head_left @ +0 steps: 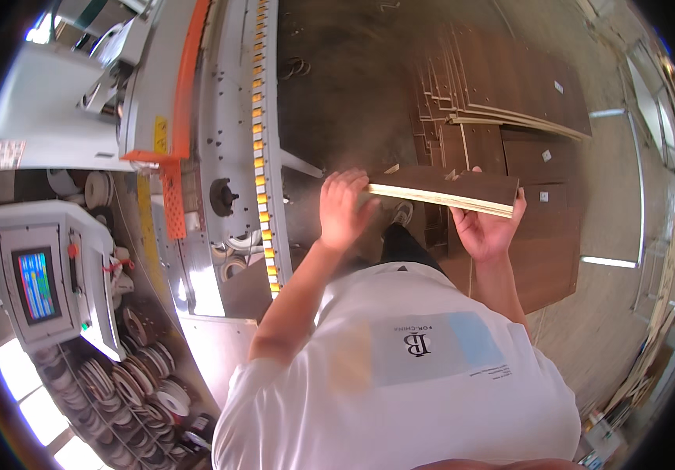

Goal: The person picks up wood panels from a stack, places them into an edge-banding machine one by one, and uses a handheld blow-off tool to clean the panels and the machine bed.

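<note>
A narrow brown wood board (447,185) with a pale layered edge lies crosswise in front of my body. I cannot tell whether it is one thick board or several thin ones stacked. At its left end, my left hand (343,207) has its fingers bent over the corner, slightly blurred. My right hand (490,227) grips the other end from below, thumb along the side and fingers wrapped behind the far corner. The board is held in the air, away from the machine.
On my left runs a long machine with a row of yellow rollers (259,145) and an orange guard (187,86). A control panel with a lit screen (36,286) stands near edge-band rolls (130,388). Stacked brown panels (521,86) lie on the floor to the right.
</note>
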`<state>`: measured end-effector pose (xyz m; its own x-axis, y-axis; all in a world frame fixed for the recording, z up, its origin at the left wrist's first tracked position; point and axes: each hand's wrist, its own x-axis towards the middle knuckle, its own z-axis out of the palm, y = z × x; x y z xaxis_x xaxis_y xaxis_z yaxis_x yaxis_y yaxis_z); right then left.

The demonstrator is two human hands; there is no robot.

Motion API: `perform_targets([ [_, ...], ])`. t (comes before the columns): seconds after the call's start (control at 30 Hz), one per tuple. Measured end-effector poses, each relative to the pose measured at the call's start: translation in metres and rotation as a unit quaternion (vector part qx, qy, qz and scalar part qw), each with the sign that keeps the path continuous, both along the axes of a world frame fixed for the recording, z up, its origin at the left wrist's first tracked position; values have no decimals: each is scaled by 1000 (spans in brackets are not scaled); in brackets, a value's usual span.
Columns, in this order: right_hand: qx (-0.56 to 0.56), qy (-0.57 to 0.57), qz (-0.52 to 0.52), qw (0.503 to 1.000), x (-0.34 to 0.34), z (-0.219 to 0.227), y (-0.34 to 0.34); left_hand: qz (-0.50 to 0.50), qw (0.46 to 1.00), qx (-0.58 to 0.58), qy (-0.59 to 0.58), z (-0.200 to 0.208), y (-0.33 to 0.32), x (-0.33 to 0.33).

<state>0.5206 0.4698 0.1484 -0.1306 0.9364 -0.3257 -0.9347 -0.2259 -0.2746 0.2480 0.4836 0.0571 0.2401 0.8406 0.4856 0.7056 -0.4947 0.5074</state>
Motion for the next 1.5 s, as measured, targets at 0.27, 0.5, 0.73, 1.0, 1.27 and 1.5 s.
perform_targets([
  [0.27, -38, -443, 197, 874, -16, -23, -11, 133, 949, -224, -180, 27, -42, -66],
  [0.5, -4, -357, 71, 931, -80, -21, -17, 85, 973, -204, -63, 33, -89, -101],
  [0.73, -71, -325, 106, 937, -109, -34, -22, 43, 983, -147, 104, 57, -155, -131],
  [1.0, -57, -326, 294, 897, -148, -83, -22, 161, 973, -163, 7, 28, -203, -163],
  [1.27, -5, -449, 359, 818, -144, -110, -43, 385, 911, -147, -3, -21, -243, -239],
  [1.5, -56, -484, 363, 794, -116, -142, -58, 505, 854, -110, 63, -75, -253, -319],
])
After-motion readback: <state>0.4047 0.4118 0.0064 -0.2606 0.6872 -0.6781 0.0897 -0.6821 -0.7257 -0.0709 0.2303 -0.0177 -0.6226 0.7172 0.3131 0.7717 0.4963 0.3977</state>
